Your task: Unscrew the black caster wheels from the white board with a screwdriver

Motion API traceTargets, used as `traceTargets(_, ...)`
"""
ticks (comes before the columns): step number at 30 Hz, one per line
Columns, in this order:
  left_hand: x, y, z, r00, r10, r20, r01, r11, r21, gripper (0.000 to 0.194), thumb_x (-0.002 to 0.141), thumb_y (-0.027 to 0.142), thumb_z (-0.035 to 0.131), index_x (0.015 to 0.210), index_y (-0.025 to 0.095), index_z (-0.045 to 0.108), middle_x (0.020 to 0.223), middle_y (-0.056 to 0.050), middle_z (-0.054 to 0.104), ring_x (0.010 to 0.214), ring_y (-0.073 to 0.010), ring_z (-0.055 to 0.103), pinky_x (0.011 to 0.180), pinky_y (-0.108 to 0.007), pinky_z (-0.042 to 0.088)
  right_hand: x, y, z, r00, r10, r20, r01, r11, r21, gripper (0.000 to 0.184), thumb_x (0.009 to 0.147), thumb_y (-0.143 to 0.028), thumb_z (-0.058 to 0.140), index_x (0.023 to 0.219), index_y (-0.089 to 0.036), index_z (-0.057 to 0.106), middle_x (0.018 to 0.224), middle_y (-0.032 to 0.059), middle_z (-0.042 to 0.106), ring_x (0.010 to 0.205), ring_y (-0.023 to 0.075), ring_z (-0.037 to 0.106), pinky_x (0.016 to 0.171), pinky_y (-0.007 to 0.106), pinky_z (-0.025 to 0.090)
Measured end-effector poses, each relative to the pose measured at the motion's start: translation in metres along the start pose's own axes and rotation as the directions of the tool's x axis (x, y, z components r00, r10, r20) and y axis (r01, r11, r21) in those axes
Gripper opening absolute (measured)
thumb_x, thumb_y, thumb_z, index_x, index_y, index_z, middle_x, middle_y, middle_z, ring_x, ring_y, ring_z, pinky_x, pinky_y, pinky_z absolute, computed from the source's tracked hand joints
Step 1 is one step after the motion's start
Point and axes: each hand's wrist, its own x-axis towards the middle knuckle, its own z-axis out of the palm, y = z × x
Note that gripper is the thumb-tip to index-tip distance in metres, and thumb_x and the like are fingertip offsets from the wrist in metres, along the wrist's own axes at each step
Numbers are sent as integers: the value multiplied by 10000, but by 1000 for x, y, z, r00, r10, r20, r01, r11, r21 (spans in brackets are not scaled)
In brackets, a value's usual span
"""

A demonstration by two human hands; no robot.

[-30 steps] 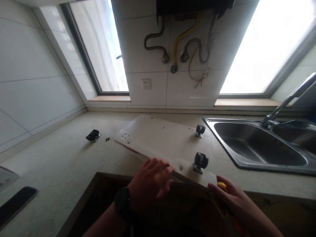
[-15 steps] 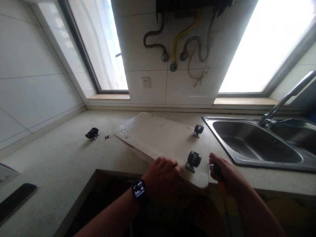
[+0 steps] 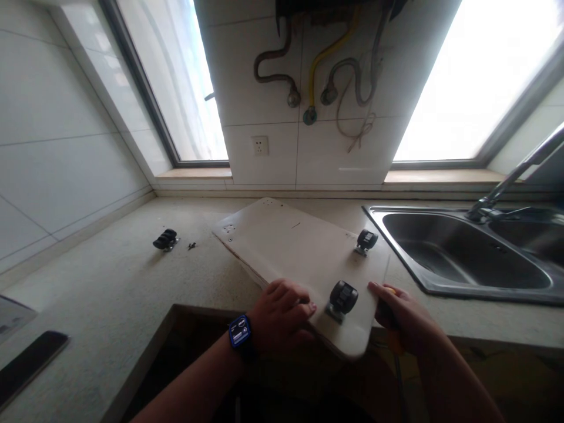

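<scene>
A white board (image 3: 286, 247) with rounded corners lies aslant on the counter, its near right corner jutting past the front edge. Two black casters stand wheel-up on its right part, a near caster (image 3: 343, 298) and a far caster (image 3: 366, 239). My left hand (image 3: 286, 311), wearing a smartwatch (image 3: 239, 331), is closed on the board's near edge, left of the near caster. In my right hand (image 3: 405, 314) is a screwdriver (image 3: 395, 342) with an orange and black handle, its shaft pointing down. The fingertips of that hand touch the board's right edge.
Loose black casters (image 3: 166, 239) lie on the counter at left, beside several small screws (image 3: 191, 245). A dark phone-like slab (image 3: 33, 364) rests at the lower left. The countertop has a cutout (image 3: 176, 329) at the front. A steel sink (image 3: 462, 252) with a faucet (image 3: 484, 205) is at right.
The board has turned, its near right corner swinging toward me and its far end shifting right. Both mounted casters moved with it. My right fingers now touch its right edge.
</scene>
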Motion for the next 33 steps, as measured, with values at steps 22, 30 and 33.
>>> traceTargets(22,36,3,-63,910,-236,340,343,890,-301,544,890,134,633,1394,333,585,1451,-32,620,1358,-249,514,1159,-470,346,-63,-6,47,991,-37,126,60,980,-191,484,793,-620,770,967,-169,749,918,95,789,830,226,724,725,289,571)
traceTargets(30,24,2,-62,839,-459,294,531,808,-256,443,902,358,748,1313,281,604,1270,-92,595,1177,-285,558,1052,-505,450,-76,-23,33,950,25,311,64,959,-275,458,789,-636,759,926,-199,729,916,74,755,836,225,701,745,303,577)
traceTargets(33,17,8,-62,842,-467,268,531,804,-267,469,952,308,638,1405,286,519,1334,-100,558,1224,-288,530,1091,-524,424,-85,-36,10,974,-28,224,91,957,-275,405,787,-627,764,808,-230,685,641,13,583,552,134,508,475,250,418)
